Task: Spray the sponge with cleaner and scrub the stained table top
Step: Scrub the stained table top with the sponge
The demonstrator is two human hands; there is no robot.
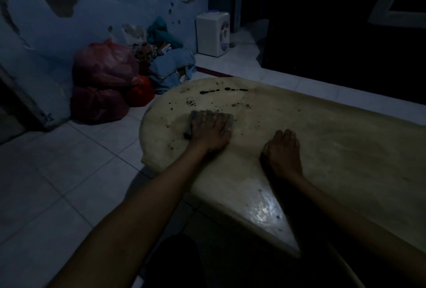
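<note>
From the head camera, in dim light, the left hand point(211, 132) presses flat on a greyish sponge point(228, 120), fingers spread over its top; the sponge's edges show past the fingertips and beside the thumb. It lies on the rounded far-left end of the pale table top point(334, 149), just below scattered dark stains point(221, 91), the largest a line of black blotches near the far edge. The right hand point(282, 153) rests palm-down on the table top nearby, fingers loosely bent, holding nothing. Red bags point(103, 80) sit on the tiled floor.
</note>
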